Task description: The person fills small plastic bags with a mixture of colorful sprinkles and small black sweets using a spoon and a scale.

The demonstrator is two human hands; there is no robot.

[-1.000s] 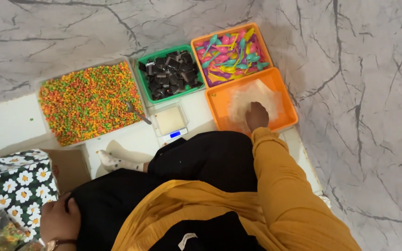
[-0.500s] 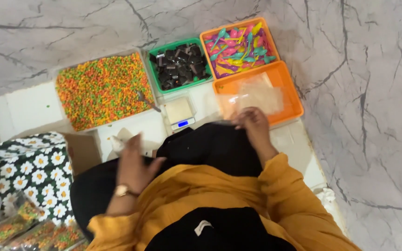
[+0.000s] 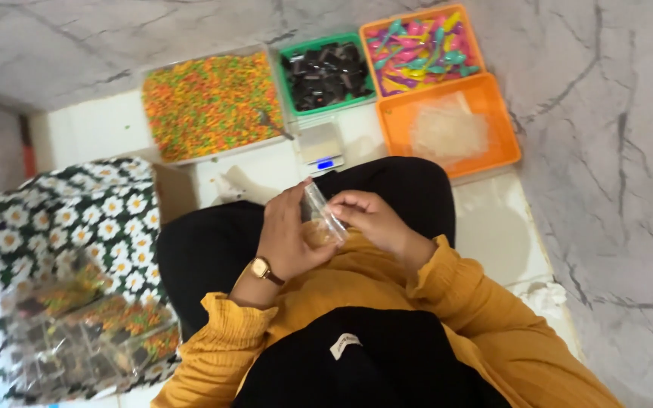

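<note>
grey-veined marble floor (image 3: pixel 629 189) under soft light.

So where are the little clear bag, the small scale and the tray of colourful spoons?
clear bag (image 3: pixel 320 214), head view, on its middle, between both hands.
scale (image 3: pixel 321 145), head view, on its platform.
tray of colourful spoons (image 3: pixel 476 36), head view, on its orange right rim.

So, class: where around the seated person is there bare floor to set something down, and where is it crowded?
Free: the white tile right of the knee, below the orange tray, and the strip left of the snack tray. Crowded: the trays and scale ahead, where both hands hold a clear bag.
</note>
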